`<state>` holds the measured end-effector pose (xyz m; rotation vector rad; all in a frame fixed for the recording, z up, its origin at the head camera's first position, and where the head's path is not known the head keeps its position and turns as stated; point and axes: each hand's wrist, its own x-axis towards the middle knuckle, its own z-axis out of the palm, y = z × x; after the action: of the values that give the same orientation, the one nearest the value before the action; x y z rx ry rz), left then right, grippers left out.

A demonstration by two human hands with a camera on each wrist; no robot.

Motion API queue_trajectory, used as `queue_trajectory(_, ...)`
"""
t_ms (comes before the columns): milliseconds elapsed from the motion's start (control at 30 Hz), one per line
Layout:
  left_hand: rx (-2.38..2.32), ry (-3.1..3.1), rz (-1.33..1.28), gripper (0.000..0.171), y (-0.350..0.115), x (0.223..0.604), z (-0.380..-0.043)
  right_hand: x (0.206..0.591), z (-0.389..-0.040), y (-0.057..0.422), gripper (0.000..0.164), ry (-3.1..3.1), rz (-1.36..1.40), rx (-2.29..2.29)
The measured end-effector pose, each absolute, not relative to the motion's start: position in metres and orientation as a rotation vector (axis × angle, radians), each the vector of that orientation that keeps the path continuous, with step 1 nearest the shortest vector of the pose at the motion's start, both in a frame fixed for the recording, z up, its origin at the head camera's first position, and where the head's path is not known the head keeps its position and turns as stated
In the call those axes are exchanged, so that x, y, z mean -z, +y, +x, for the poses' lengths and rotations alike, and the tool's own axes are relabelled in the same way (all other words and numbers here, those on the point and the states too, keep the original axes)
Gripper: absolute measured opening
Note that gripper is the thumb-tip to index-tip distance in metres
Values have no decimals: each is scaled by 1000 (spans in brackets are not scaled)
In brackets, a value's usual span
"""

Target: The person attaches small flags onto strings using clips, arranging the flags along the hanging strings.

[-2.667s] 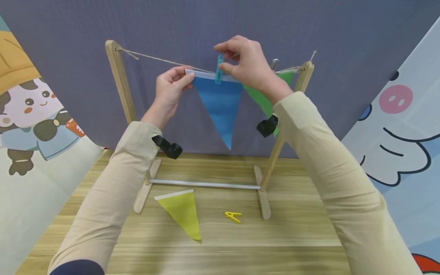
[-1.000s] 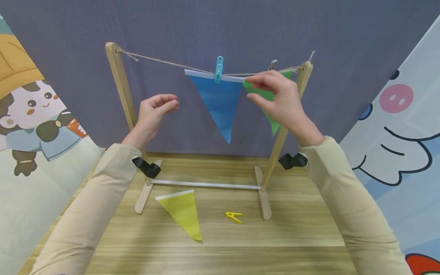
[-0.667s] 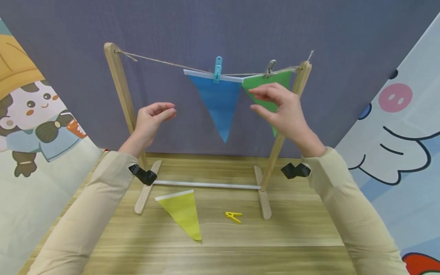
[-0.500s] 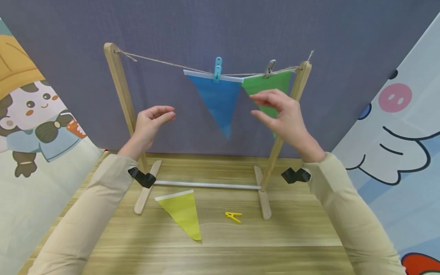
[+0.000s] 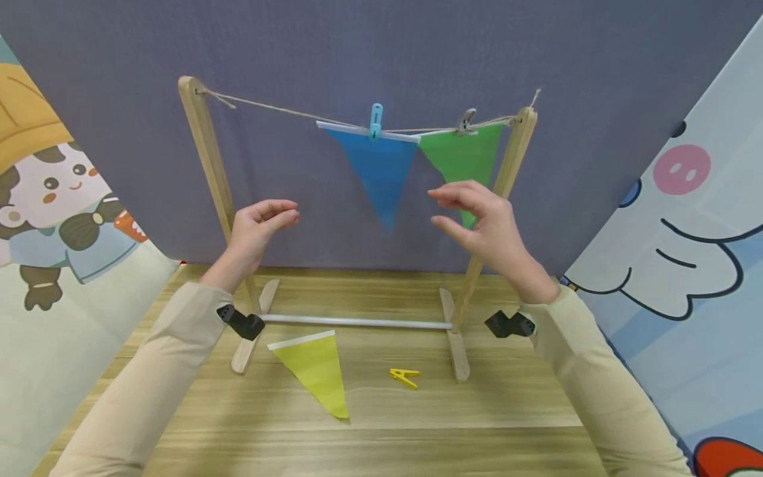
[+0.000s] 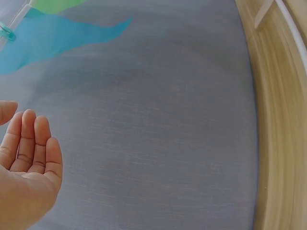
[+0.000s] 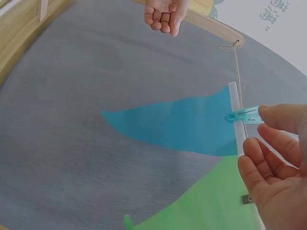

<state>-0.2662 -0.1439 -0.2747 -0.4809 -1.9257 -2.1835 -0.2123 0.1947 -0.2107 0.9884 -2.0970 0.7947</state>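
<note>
Holding nothing in left hand (image 5: pixel 256 228) or right hand (image 5: pixel 484 220), just loose fingers (image 5: pixel 457 192). Probably best to ease down gently, no brushing blue pennant (image 5: pixel 381 165) or teal clip (image 5: pixel 375 122).

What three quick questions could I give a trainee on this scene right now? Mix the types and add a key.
1. True or false: in the head view, the yellow clip lies on the table to the right of the yellow pennant.
2. What is the right hand holding? A) the yellow clip; B) the yellow pennant; C) nothing.
3. How many pennants hang from the string, and what fastens each?

Key:
1. True.
2. C.
3. Two: the blue pennant by the turquoise clip, the green pennant by the metal clip.
</note>
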Motion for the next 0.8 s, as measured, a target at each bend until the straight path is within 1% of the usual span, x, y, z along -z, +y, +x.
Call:
queue_trajectory(67, 2183, -1943, -475, 15, -145, 277, -265, 214, -211, 195, 32, -2105, 982, -800)
queue_trajectory(300, 2159, -1983, -467, 14, -147, 283, -263, 226, -208, 197, 32, -2115, 990, -847)
queue_trajectory(533, 2121, -2047, -439, 18, -150, 292, -261, 243, -206, 199, 34, -2123, 984, -842)
queue_trajectory(800, 2095, -2078, -399, 15, -154, 305, -259, 261, -203, 202, 34, -2121, 991, -891)
